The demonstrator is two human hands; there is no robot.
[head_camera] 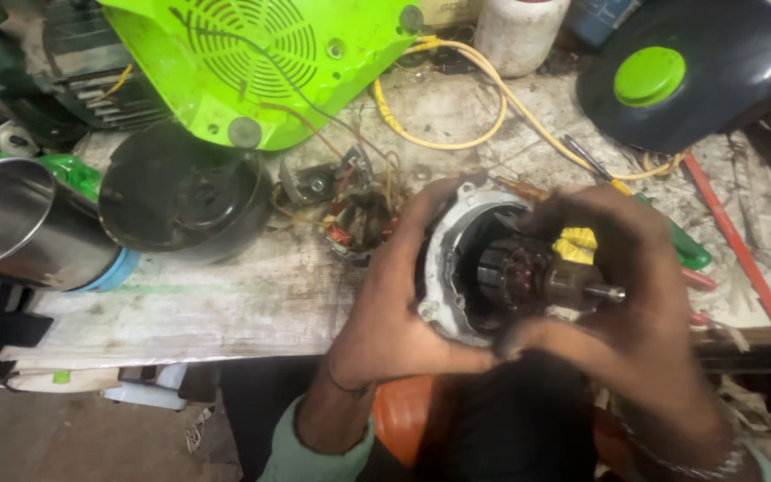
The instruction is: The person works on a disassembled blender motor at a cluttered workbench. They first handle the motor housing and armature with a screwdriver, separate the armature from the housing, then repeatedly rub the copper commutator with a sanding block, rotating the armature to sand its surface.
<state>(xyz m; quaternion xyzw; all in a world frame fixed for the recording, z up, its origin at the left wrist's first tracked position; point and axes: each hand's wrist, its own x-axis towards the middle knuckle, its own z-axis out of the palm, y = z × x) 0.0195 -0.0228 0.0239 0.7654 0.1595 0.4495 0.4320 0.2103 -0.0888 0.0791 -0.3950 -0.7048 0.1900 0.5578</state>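
Note:
My left hand grips the grey metal motor housing by its rim, above the near edge of the worn workbench. Inside the housing sits a dark armature with a steel shaft sticking out to the right. My right hand curls around the armature and shaft, fingers above and below it. The picture is blurred around both hands.
A bright green appliance casing with a fan grille lies at the back. A black round cup and a steel jar stand left. Yellow wire, a dark lid with a green knob, a red rod and a green-handled screwdriver lie right.

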